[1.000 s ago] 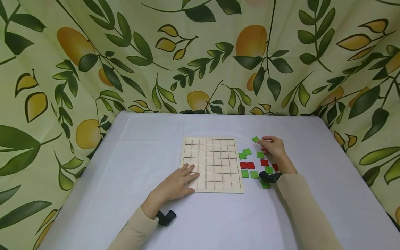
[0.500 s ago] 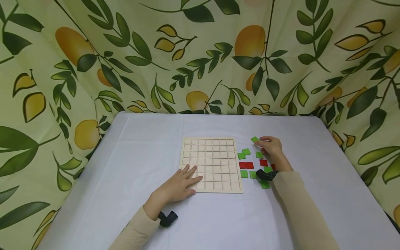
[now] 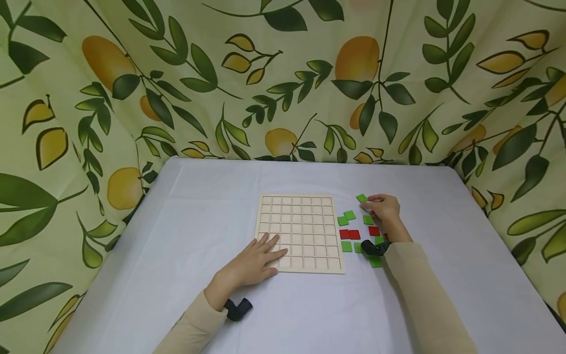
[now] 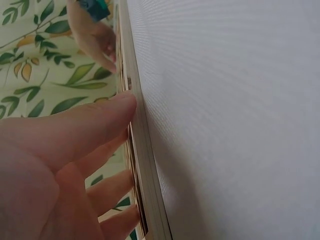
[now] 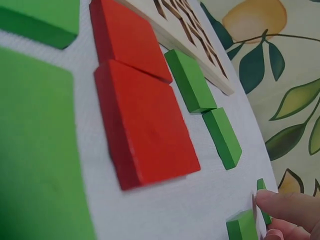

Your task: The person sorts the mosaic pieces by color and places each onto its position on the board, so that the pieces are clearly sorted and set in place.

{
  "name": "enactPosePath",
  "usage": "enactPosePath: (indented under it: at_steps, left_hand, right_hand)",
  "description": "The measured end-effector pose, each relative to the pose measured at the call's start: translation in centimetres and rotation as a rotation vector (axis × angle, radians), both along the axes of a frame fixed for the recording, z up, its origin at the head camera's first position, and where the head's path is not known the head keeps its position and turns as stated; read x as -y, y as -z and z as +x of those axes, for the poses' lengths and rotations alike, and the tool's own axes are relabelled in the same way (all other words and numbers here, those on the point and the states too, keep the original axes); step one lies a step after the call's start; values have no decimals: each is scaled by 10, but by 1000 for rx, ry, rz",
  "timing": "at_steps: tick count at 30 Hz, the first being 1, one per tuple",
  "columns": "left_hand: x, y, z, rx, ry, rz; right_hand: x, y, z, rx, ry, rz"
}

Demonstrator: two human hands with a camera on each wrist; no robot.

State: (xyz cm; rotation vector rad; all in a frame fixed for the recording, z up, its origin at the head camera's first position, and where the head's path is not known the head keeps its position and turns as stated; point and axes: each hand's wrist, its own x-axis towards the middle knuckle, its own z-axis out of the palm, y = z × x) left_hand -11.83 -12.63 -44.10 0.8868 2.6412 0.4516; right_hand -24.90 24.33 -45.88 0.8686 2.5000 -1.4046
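Observation:
My left hand (image 3: 252, 260) rests on the near left corner of a pale wooden grid board (image 3: 307, 233), its fingers spread. In the left wrist view the thumb (image 4: 100, 122) lies against the board's side edge (image 4: 145, 165). My right hand (image 3: 385, 209) is beyond the scattered tiles, pinching a green square tile (image 3: 361, 198) at its near right edge with thumb and fingertips. In the right wrist view the fingers (image 5: 290, 207) partly cover that thin green tile (image 5: 261, 185). Another green tile (image 3: 368, 220) lies just below the right hand.
Right of the board lie red tiles (image 3: 354, 234) and several green tiles (image 3: 347, 247), some touching one another. The right wrist and its black camera (image 3: 375, 248) hide part of them. A white cloth (image 3: 212, 196) covers the table. A leaf-patterned curtain (image 3: 283, 88) hangs behind.
The right hand's fingers have closed in on the far green tile, which stays in place. The left hand has shifted slightly right over the board.

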Motion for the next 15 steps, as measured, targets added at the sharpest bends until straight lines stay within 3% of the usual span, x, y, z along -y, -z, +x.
enactPosePath:
  at_steps: [7,15]
  left_hand:
    - [0,-3,0,10,-5,-8]
    - [1,-4,0,19,-13,-4]
  right_hand:
    - [-2,1,-1,-32,2,42]
    - [1,-1,-1,7,18,25]
